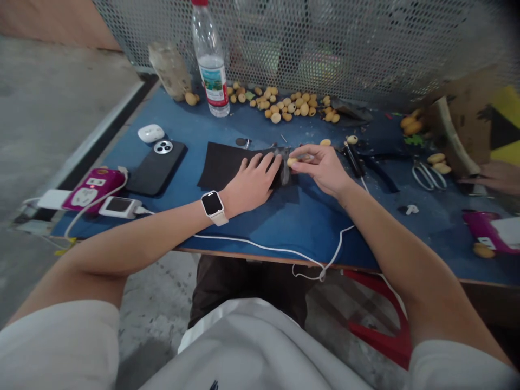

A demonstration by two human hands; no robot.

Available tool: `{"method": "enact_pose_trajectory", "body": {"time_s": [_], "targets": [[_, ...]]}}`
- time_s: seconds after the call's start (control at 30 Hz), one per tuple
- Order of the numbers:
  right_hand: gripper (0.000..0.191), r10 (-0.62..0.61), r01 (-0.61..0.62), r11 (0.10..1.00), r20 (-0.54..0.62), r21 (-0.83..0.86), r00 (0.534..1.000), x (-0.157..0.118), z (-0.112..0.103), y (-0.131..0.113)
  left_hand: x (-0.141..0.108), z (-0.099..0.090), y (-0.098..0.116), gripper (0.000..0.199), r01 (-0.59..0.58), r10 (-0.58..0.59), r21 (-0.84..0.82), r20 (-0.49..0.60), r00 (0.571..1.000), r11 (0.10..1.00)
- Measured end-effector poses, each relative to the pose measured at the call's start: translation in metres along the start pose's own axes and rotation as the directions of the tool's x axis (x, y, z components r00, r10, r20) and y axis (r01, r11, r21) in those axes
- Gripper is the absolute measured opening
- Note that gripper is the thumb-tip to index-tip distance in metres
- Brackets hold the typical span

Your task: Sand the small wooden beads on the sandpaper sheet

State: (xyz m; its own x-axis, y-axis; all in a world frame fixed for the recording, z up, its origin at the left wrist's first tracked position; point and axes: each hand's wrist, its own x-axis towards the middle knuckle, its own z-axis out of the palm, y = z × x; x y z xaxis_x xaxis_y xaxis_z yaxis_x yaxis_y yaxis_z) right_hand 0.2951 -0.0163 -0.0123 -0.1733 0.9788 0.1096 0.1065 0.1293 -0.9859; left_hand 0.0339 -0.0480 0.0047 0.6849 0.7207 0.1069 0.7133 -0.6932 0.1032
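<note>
My left hand (252, 185) lies flat with its fingers spread on a dark sheet (219, 162) that looks like sandpaper, holding it against the blue table. Between the thumb and fingers of my right hand (323, 167) is a small tan gourd (291, 162), pinched at the sheet's right end. Greyish dust or a smear shows on the sheet beside it. Just behind the right hand lies a loose tan gourd (325, 142). A slim black-handled tool (354, 158) rests to the right of that hand.
A water bottle (213, 81) stands behind the sheet, near a pile of small gourds (292, 105). On the left are a phone (156, 169), a white earbud case (150, 133) and a purple power strip (94, 189). Scissors (429, 174) and a co-worker's hand (501, 177) are right. A white cable (260, 246) crosses the front.
</note>
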Motion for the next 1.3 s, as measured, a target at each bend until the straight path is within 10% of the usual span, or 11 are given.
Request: {"method": "enact_pose_trajectory", "body": {"time_s": [0.9,1.3], "targets": [[0.061,0.043,-0.010,0.994,0.312,-0.108,0.949,-0.011,-0.003,-0.017,-0.003,0.015,-0.008,0.081,-0.047,0.047,-0.010,0.020,0.999,0.999],[0.060,-0.074,0.106,0.983,0.209,-0.147,0.975,-0.006,-0.007,-0.006,-0.003,0.013,-0.007,0.078,-0.038,0.038,-0.014,0.025,0.999,0.999]]}}
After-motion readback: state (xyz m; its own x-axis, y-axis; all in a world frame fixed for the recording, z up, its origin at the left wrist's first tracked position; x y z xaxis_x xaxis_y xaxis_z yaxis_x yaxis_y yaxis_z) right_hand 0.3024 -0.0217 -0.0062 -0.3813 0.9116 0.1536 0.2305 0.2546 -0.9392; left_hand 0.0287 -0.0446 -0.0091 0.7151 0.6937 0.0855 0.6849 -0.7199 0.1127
